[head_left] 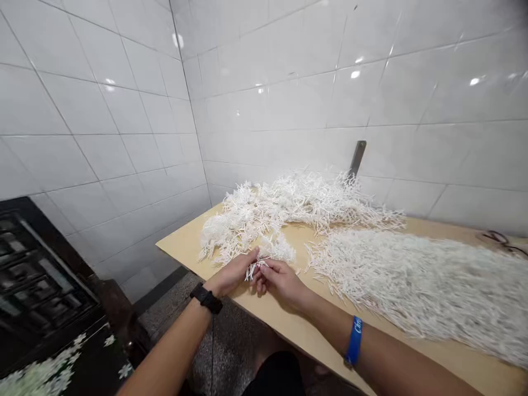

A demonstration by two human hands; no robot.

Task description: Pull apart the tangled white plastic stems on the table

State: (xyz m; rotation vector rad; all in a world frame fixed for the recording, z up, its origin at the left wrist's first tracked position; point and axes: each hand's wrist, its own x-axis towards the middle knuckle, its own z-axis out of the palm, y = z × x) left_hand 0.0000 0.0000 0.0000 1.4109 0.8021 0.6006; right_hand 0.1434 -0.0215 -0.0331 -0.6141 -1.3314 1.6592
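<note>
My left hand (236, 270), with a black watch on the wrist, is closed at the near edge of the board. Its thumb and fingers pinch a small bunch of thin white branched sprigs (251, 271). Beside it, my right hand (281, 279) has its fingers curled in at the same bunch, thumb pressed to them. Just beyond both hands lies a loose white clump (278, 247). The far part of the board holds a tangled heap of white branching strands (297, 198). To the right spreads a wide pile of short white stick-like pieces (412, 280).
The light wooden board (185, 242) meets a white tiled wall (289, 110) at the back. A grey metal strip (358, 157) stands against it. A dark cord (497, 237) lies at far right. At left are dark carved furniture (37, 275) and white star-shaped flowers (53, 366).
</note>
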